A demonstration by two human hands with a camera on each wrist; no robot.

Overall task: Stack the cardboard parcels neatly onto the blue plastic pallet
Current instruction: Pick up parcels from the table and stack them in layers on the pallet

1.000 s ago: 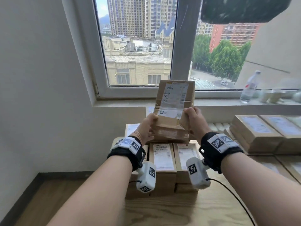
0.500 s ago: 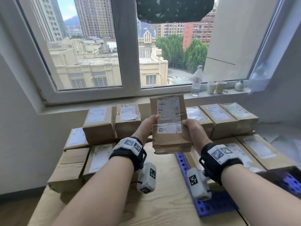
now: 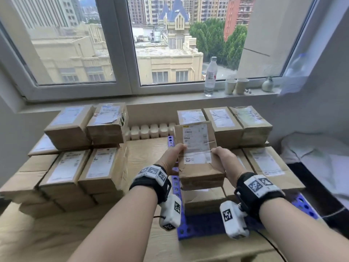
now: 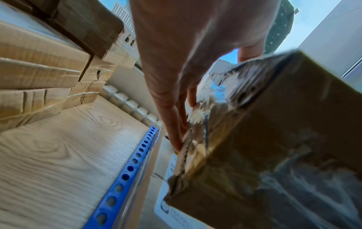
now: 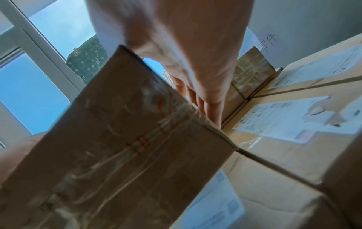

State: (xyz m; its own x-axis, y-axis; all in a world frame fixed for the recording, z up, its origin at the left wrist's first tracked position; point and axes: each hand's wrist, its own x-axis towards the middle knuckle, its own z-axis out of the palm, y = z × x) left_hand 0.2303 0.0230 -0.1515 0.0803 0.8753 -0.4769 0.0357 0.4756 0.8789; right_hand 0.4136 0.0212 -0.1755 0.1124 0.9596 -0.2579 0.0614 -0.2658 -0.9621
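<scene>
Both my hands hold one taped cardboard parcel (image 3: 198, 157) with a white label, tilted up, above the blue plastic pallet (image 3: 204, 226). My left hand (image 3: 172, 154) grips its left side, thumb on top and fingers (image 4: 172, 117) down the side. My right hand (image 3: 224, 157) grips the right side, fingers (image 5: 212, 111) along the edge. The parcel (image 4: 274, 139) fills the left wrist view, and the same parcel (image 5: 121, 147) fills the right wrist view. Other parcels (image 3: 224, 123) lie on the pallet, one (image 3: 203, 200) right beneath the held one.
A pile of parcels (image 3: 75, 163) sits on the wooden table (image 3: 143, 148) to the left. The windowsill holds a water bottle (image 3: 210, 76), two paper cups (image 3: 236, 86) and a small vase (image 3: 267, 85). A radiator (image 3: 149, 131) runs behind the table.
Both hands have carried the parcel to the right, from over the left pile to above the parcels on the blue pallet, and lowered it. The view has turned right with them.
</scene>
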